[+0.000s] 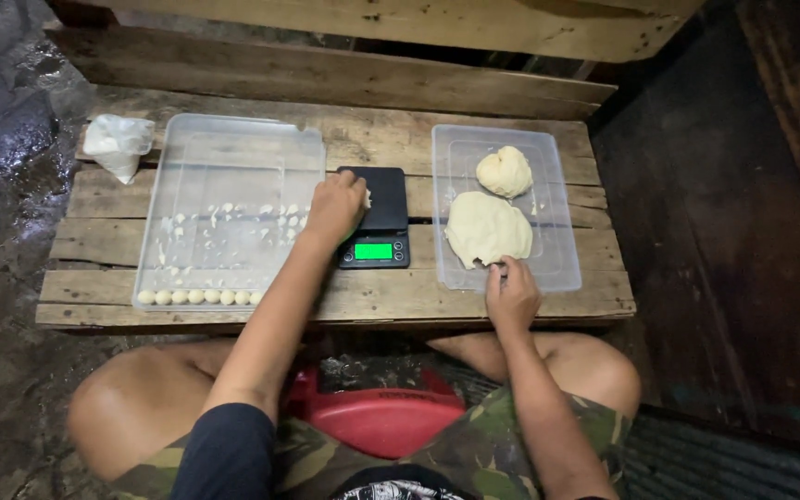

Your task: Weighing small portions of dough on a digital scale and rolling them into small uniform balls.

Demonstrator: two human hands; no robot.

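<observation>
While right hand (511, 296) pinches, dough (487, 229) touches fingertips.

Bare planks at frame centre between scale (374, 218) and right tray (557, 268) allow passage; plastic bag (118, 145) blocks upper left.

Pale cream lump of dough (486, 229) in a see-through clear plastic tub (562, 268), next to a small black digital scale (377, 222) with its screen glowing bright green. Shorts (474, 444) are green-brown camo, and the plastic stool (377, 421) is red.
</observation>
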